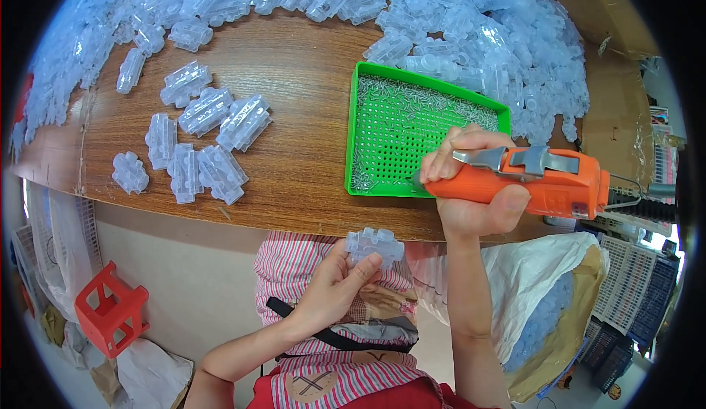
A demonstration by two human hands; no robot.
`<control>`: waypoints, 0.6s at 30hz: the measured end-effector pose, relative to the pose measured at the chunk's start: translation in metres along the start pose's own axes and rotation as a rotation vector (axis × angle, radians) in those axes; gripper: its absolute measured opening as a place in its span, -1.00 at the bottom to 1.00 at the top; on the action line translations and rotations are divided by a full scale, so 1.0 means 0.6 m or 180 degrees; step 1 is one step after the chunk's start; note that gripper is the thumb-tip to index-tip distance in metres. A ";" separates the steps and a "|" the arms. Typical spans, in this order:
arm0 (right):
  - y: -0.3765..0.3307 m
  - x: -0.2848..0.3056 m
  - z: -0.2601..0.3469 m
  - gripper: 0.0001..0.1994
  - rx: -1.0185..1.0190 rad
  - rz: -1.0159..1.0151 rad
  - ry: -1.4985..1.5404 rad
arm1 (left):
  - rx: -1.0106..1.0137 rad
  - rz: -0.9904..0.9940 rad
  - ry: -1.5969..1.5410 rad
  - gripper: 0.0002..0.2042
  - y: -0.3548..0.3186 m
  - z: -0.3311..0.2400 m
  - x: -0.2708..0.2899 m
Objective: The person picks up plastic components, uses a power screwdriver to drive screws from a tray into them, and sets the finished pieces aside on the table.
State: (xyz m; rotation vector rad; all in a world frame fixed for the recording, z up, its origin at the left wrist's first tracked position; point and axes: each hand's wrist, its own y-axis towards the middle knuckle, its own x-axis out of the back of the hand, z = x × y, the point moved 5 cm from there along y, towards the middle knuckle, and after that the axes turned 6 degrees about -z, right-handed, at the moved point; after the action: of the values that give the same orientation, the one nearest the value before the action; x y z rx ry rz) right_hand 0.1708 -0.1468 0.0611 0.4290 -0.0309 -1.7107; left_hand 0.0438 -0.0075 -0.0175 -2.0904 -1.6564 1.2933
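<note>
Between the thumb and fingers of my left hand (pixel 334 284) is a clear plastic housing (pixel 373 245), held just off the table's front edge. My right hand (pixel 474 203) is wrapped round an orange power screwdriver (pixel 548 182), whose tip end points left over a green perforated tray (pixel 382 190). Small silver screws (pixel 456 104) lie scattered in that tray, thickest along its far and left sides. The screwdriver's very tip is hidden by the fingers and the tray's near rim. On the left of the table lie several loose clear housings (pixel 206 111).
A large heap of clear plastic housings (pixel 478 34) covers the back of the brown wooden table (pixel 294 63). Below right stands an open sack (pixel 544 313) of clear parts. A red plastic stool (pixel 110 310) is on the floor at left; a cable (pixel 643 207) trails from the screwdriver.
</note>
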 end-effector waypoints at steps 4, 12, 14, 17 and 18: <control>-0.001 0.001 0.050 -0.23 0.0393 0.0483 0.0425 | -0.0156 -0.0200 -0.0121 -0.74 0.006 0.002 -0.001; -0.088 -0.046 0.093 -0.23 -0.0030 0.0789 -0.0087 | -0.0373 -0.0348 0.0129 -0.77 0.010 0.010 0.002; -0.093 -0.043 0.084 -0.74 -0.0493 0.0625 0.0241 | -0.0410 -0.0417 0.0109 -0.78 0.010 0.015 0.007; -0.091 -0.045 0.068 -0.57 -0.0343 0.0874 0.0033 | -0.0455 -0.0505 0.0389 -0.81 0.009 0.016 0.010; -0.091 -0.046 0.065 -0.22 -0.0214 0.0949 -0.0169 | -0.0507 -0.0521 0.0180 -0.82 0.009 0.012 0.005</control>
State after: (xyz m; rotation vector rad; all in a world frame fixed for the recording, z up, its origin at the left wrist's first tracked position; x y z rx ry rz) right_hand 0.1106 -0.1183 0.0908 0.3119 -0.0724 -1.4248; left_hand 0.0424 -0.0095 -0.0269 -2.0041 -1.9170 1.0755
